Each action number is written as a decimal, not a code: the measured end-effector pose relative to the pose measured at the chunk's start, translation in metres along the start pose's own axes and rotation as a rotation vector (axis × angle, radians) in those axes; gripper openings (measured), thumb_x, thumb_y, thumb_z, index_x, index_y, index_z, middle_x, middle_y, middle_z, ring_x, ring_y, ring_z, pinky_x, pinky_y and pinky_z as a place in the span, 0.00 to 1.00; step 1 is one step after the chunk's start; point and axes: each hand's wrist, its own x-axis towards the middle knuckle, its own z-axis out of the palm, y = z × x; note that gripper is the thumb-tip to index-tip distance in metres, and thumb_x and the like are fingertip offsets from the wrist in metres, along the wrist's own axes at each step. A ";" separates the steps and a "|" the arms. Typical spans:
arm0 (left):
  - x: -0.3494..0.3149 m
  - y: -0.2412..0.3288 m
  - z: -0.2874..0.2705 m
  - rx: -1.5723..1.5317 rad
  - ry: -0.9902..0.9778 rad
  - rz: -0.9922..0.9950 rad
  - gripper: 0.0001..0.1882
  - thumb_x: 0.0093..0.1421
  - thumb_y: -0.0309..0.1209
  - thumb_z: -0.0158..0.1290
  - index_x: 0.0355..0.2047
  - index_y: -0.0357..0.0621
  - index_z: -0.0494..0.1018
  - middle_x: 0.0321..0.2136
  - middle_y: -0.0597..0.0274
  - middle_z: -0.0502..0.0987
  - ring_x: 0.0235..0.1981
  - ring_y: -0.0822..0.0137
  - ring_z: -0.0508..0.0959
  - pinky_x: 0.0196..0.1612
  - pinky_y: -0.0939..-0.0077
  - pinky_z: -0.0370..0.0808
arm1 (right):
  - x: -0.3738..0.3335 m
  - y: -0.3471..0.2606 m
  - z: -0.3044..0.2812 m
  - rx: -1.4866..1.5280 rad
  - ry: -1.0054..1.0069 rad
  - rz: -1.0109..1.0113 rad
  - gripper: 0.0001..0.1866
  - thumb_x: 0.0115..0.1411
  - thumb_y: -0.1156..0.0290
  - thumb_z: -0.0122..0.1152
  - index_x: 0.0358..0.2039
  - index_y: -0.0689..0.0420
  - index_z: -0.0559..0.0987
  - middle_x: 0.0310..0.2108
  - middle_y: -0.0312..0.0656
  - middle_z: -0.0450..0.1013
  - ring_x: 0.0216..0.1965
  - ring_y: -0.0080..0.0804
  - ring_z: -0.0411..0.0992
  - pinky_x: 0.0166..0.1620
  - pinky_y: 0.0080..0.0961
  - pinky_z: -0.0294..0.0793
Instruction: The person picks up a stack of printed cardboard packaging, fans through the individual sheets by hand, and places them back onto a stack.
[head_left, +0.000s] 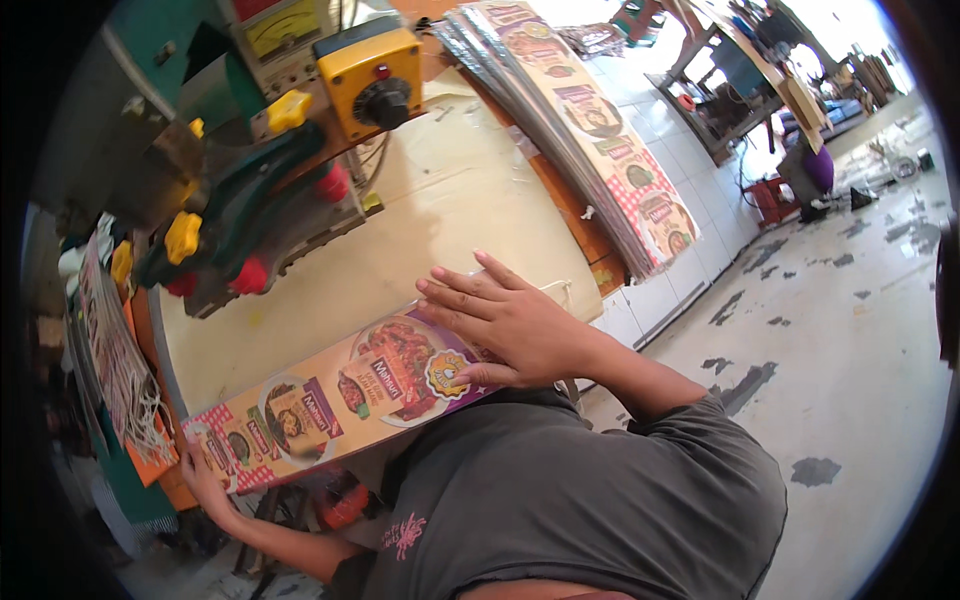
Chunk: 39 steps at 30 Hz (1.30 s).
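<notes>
Well, a long printed sheet [330,410] lies across the near edge of the table [480,210], right up close to the person's body. Maybe it lies there so that both arms can reach its two ends with ease.

The right hand [520,325] is flat on the sheet's right end, over the table's near right part. Its fingers are a bit apart and not curled around anything; their tips go past the sheet's far side. A flat palm like that likely stops the sheet from sliding. The left hand [205,485] touches the other end, at the table's near left corner. It seems to keep that end straight, but some fingers are hidden, so I cannot tell if it pinches tight.

A pile [585,110] of sheets with much the same pictures sits along the table's right side, all lined up the same way, which probably keeps them neat and easy to grab. The green machine [250,200] stands at the table's far left. A yellow box [360,70] with a black knob [385,103] is at the table's far side, perhaps put there so the knob is in reach.
</notes>
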 end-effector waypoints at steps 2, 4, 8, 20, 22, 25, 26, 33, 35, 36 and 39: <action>0.002 -0.003 0.000 0.050 -0.005 0.095 0.27 0.70 0.52 0.50 0.39 0.35 0.74 0.30 0.65 0.76 0.31 0.74 0.73 0.38 0.74 0.72 | -0.003 0.007 -0.008 0.177 0.072 -0.008 0.38 0.66 0.47 0.55 0.69 0.55 0.61 0.68 0.52 0.60 0.70 0.46 0.57 0.73 0.52 0.47; 0.008 -0.005 0.000 0.127 0.007 0.079 0.29 0.70 0.53 0.49 0.41 0.33 0.74 0.30 0.63 0.76 0.32 0.71 0.74 0.39 0.72 0.72 | -0.010 0.014 -0.019 0.219 0.201 0.098 0.36 0.63 0.53 0.62 0.67 0.56 0.65 0.65 0.49 0.65 0.68 0.47 0.61 0.71 0.50 0.52; 0.008 0.002 -0.001 0.276 0.081 -0.073 0.32 0.69 0.57 0.48 0.43 0.33 0.75 0.29 0.62 0.76 0.29 0.70 0.73 0.37 0.71 0.72 | -0.027 0.032 -0.044 0.122 0.470 0.294 0.34 0.60 0.57 0.69 0.63 0.56 0.69 0.60 0.50 0.69 0.62 0.49 0.67 0.65 0.44 0.63; -0.016 0.025 0.008 0.213 0.090 0.112 0.29 0.73 0.53 0.44 0.36 0.34 0.72 0.25 0.63 0.74 0.24 0.74 0.70 0.32 0.73 0.70 | -0.081 0.098 -0.076 -0.318 0.355 1.064 0.59 0.47 0.36 0.72 0.72 0.53 0.57 0.64 0.68 0.61 0.67 0.64 0.58 0.68 0.50 0.57; -0.017 0.026 -0.001 0.244 0.031 0.096 0.28 0.73 0.52 0.45 0.35 0.33 0.72 0.25 0.62 0.74 0.26 0.74 0.71 0.33 0.72 0.70 | -0.080 0.097 -0.078 -0.283 0.351 1.067 0.60 0.46 0.35 0.72 0.71 0.55 0.56 0.63 0.68 0.63 0.67 0.64 0.59 0.68 0.50 0.58; -0.012 0.013 -0.011 0.269 -0.025 0.104 0.28 0.73 0.51 0.46 0.34 0.32 0.71 0.25 0.63 0.74 0.26 0.74 0.70 0.33 0.72 0.70 | -0.078 0.095 -0.082 -0.332 0.346 1.106 0.62 0.44 0.36 0.74 0.71 0.59 0.57 0.59 0.68 0.67 0.65 0.64 0.62 0.65 0.49 0.63; -0.013 0.015 -0.009 0.280 -0.014 0.117 0.28 0.73 0.51 0.46 0.34 0.31 0.71 0.25 0.63 0.74 0.26 0.74 0.70 0.34 0.73 0.70 | -0.078 0.096 -0.083 -0.280 0.360 1.115 0.62 0.43 0.37 0.75 0.71 0.59 0.58 0.58 0.68 0.68 0.63 0.63 0.64 0.63 0.49 0.64; -0.022 0.022 -0.008 0.316 -0.017 0.157 0.28 0.73 0.51 0.46 0.33 0.32 0.72 0.22 0.64 0.70 0.24 0.74 0.65 0.31 0.72 0.66 | -0.081 0.101 -0.087 -0.228 0.422 1.116 0.62 0.40 0.41 0.78 0.69 0.61 0.61 0.51 0.67 0.71 0.55 0.61 0.70 0.58 0.47 0.70; -0.029 0.031 -0.003 0.341 0.016 0.126 0.28 0.72 0.51 0.46 0.35 0.32 0.74 0.21 0.65 0.69 0.24 0.74 0.63 0.30 0.71 0.65 | -0.084 0.105 -0.091 -0.200 0.435 1.101 0.62 0.40 0.42 0.79 0.69 0.62 0.61 0.50 0.68 0.70 0.54 0.61 0.71 0.57 0.47 0.71; -0.032 0.034 -0.002 0.353 0.033 0.110 0.28 0.72 0.51 0.46 0.35 0.32 0.74 0.21 0.65 0.69 0.23 0.74 0.62 0.30 0.71 0.64 | -0.086 0.107 -0.093 -0.172 0.441 1.095 0.62 0.40 0.42 0.79 0.69 0.62 0.61 0.50 0.68 0.70 0.54 0.61 0.71 0.57 0.46 0.71; -0.034 0.038 -0.004 0.417 0.034 0.086 0.27 0.72 0.51 0.47 0.40 0.32 0.76 0.23 0.62 0.72 0.25 0.72 0.66 0.32 0.70 0.66 | -0.086 0.108 -0.097 -0.095 0.486 1.105 0.62 0.40 0.44 0.80 0.69 0.62 0.60 0.50 0.67 0.70 0.53 0.60 0.71 0.57 0.45 0.71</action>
